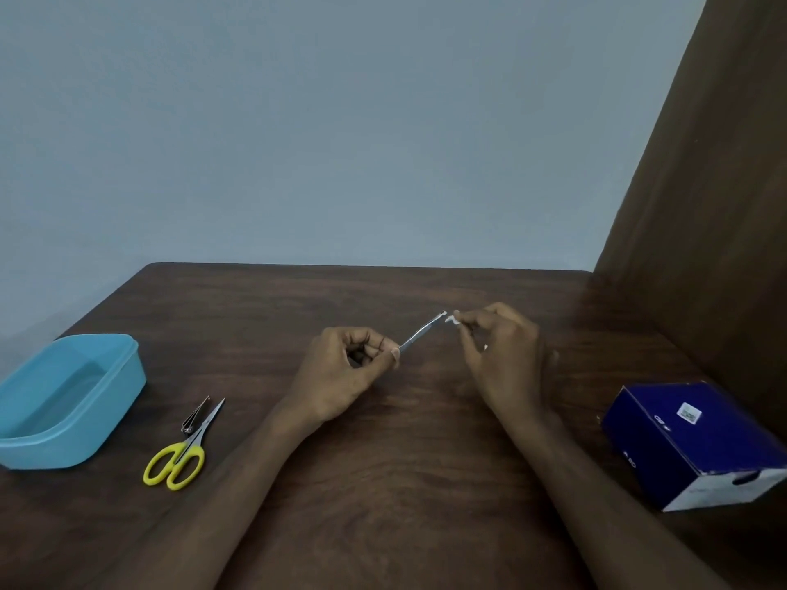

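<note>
Over the middle of the dark wooden table (383,462), my left hand (345,368) pinches the near end of a thin metal tool (421,332), likely tweezers, whose tip points up and to the right. My right hand (498,355) is just past that tip, its thumb and fingers pinching a tiny white piece (451,319). The tool's tip and the white piece almost meet; whether they touch I cannot tell.
A light blue plastic tub (64,402) sits at the table's left edge. Yellow-handled scissors (183,449) and a metal nail clipper (196,415) lie beside it. A dark blue cardboard box (698,440) stands at the right, by a brown panel (715,206).
</note>
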Demonstrator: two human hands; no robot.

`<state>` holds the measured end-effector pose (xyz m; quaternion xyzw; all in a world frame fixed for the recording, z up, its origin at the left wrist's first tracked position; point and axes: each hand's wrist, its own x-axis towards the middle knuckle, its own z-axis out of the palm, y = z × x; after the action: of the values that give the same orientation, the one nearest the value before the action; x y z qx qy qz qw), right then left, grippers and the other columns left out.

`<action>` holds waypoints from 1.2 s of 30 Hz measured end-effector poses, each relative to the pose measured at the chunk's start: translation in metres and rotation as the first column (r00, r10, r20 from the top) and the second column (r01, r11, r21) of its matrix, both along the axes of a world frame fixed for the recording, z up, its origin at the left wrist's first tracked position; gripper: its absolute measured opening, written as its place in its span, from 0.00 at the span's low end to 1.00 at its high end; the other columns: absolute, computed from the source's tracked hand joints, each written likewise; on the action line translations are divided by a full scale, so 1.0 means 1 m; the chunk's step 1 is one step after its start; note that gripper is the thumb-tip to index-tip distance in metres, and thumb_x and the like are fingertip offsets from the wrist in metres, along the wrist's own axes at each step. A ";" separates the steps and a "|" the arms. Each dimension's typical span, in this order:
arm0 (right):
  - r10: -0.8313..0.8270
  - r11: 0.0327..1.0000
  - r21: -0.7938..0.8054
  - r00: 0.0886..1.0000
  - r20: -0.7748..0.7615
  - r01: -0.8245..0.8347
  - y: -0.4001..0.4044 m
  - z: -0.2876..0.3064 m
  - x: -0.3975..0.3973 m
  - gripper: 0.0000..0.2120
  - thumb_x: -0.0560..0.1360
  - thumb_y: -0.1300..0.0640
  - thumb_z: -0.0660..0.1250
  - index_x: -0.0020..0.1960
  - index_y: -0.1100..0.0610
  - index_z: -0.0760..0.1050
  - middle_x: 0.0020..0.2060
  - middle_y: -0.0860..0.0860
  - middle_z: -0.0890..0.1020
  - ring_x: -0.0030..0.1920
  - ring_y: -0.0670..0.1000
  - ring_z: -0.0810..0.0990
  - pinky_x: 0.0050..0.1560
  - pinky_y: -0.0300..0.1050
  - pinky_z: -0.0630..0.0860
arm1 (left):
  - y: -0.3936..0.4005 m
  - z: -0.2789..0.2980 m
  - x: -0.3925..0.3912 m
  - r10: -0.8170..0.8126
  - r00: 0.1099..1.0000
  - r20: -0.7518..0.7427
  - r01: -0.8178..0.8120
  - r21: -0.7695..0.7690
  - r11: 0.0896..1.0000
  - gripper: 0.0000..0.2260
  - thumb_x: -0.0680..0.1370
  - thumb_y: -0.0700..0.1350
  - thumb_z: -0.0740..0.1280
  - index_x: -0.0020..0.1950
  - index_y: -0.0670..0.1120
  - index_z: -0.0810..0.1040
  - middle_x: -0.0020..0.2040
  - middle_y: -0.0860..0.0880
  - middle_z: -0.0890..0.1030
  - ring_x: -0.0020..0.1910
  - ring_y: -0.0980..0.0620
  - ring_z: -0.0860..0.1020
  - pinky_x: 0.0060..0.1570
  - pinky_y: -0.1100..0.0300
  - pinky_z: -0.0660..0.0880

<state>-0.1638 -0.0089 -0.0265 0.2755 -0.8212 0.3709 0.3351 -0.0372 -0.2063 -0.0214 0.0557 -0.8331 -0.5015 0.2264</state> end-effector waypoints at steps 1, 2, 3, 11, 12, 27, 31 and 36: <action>0.006 1.000 -0.030 1.000 0.006 -0.006 0.002 0.000 -0.002 0.05 0.79 0.47 0.73 0.53 0.44 0.86 0.44 0.44 0.83 0.38 0.52 0.84 0.34 0.53 0.81 | 0.000 0.001 0.000 0.006 1.000 -0.003 -0.006 0.002 1.000 0.06 0.80 0.45 0.76 0.43 0.51 0.88 0.40 0.52 0.88 0.37 0.54 0.83 0.40 0.63 0.76; 0.011 0.997 -0.075 1.000 0.002 -0.011 0.003 0.002 -0.002 0.05 0.79 0.48 0.73 0.52 0.44 0.87 0.43 0.44 0.83 0.37 0.52 0.84 0.35 0.53 0.80 | -0.001 0.001 0.000 0.013 1.000 -0.006 -0.013 0.003 1.000 0.07 0.80 0.46 0.76 0.42 0.50 0.88 0.39 0.53 0.88 0.36 0.56 0.81 0.39 0.65 0.75; 0.006 0.993 -0.121 1.000 -0.018 -0.008 0.003 0.006 0.001 0.04 0.79 0.49 0.73 0.52 0.45 0.87 0.43 0.44 0.84 0.35 0.51 0.82 0.34 0.52 0.79 | -0.001 0.002 0.001 0.021 1.000 -0.008 -0.021 0.005 1.000 0.08 0.80 0.46 0.76 0.42 0.50 0.88 0.39 0.53 0.88 0.36 0.58 0.80 0.38 0.66 0.75; 0.125 0.992 0.028 0.979 -0.162 -0.122 -0.002 0.006 0.013 0.10 0.81 0.51 0.72 0.60 0.42 0.86 0.46 0.43 0.82 0.39 0.48 0.83 0.32 0.50 0.79 | -0.001 0.003 0.003 -0.003 1.000 -0.011 0.003 0.030 1.000 0.08 0.81 0.47 0.75 0.42 0.50 0.89 0.41 0.52 0.89 0.43 0.40 0.84 0.43 0.53 0.78; 0.097 0.995 0.033 0.989 -0.114 -0.094 -0.002 0.005 0.009 0.10 0.80 0.51 0.72 0.60 0.42 0.86 0.46 0.43 0.82 0.39 0.49 0.84 0.33 0.51 0.79 | -0.001 0.003 0.003 -0.009 1.000 -0.012 0.009 0.027 1.000 0.08 0.81 0.48 0.75 0.42 0.50 0.88 0.41 0.52 0.89 0.44 0.38 0.84 0.44 0.51 0.78; 0.604 0.688 -0.683 0.716 0.350 -0.246 -0.017 0.015 0.025 0.09 0.79 0.66 0.72 0.44 0.56 0.85 0.53 0.52 0.88 0.23 0.51 0.73 0.26 0.37 0.68 | 0.000 0.006 0.006 -0.055 0.986 -0.160 0.083 0.177 0.981 0.07 0.77 0.48 0.75 0.40 0.49 0.87 0.39 0.46 0.87 0.43 0.45 0.81 0.52 0.52 0.77; 0.679 0.595 -0.766 0.661 0.319 -0.242 -0.016 0.021 0.032 0.09 0.78 0.68 0.69 0.45 0.59 0.85 0.52 0.52 0.89 0.23 0.48 0.71 0.25 0.38 0.66 | -0.001 0.005 0.004 -0.060 0.983 -0.174 0.088 0.162 0.983 0.07 0.78 0.44 0.74 0.40 0.47 0.87 0.38 0.47 0.86 0.41 0.46 0.79 0.48 0.56 0.76; 0.711 0.543 -0.793 0.654 0.259 -0.276 -0.014 0.022 0.033 0.07 0.75 0.56 0.71 0.42 0.52 0.87 0.48 0.53 0.89 0.22 0.48 0.71 0.24 0.38 0.64 | 0.000 0.006 0.005 -0.039 0.988 -0.149 0.056 0.113 0.992 0.09 0.81 0.40 0.75 0.41 0.47 0.87 0.38 0.47 0.86 0.41 0.49 0.81 0.48 0.57 0.77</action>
<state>-0.1311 -0.0226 -0.0042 0.2398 -0.5571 0.7944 0.0316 -0.0323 -0.2068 -0.0154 0.0118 -0.7846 -0.5573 0.2713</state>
